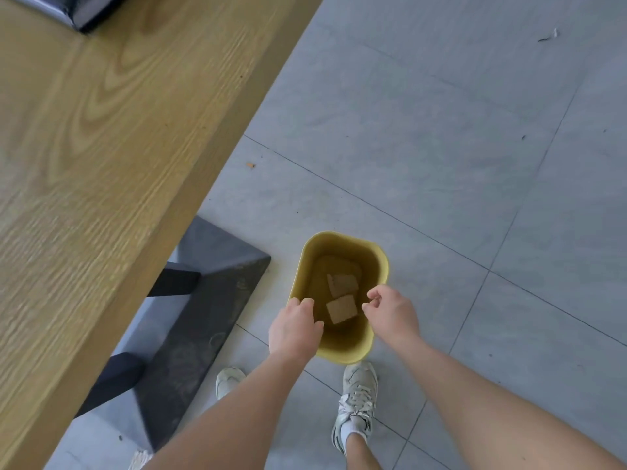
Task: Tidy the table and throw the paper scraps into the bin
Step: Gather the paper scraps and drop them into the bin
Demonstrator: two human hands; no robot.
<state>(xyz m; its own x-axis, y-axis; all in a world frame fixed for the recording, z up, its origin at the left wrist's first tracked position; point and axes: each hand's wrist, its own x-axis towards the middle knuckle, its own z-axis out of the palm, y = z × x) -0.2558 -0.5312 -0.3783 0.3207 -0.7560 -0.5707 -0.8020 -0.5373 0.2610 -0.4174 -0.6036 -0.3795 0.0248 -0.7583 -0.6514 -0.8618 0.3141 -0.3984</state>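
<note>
A yellow bin (342, 247) stands on the grey tiled floor beside the wooden table (101, 147). Two paper scraps (341, 309) lie at its bottom, one partly over the other. My left hand (293, 329) hovers over the bin's near left rim, fingers loosely curled, with nothing visible in it. My right hand (393, 312) is over the right rim, fingers apart and holding nothing.
The table's dark metal base (200, 317) sits left of the bin. A dark object (88, 11) lies at the table's far end. Small bits of litter (250, 165) dot the floor. My feet in white sneakers (356, 401) stand just behind the bin.
</note>
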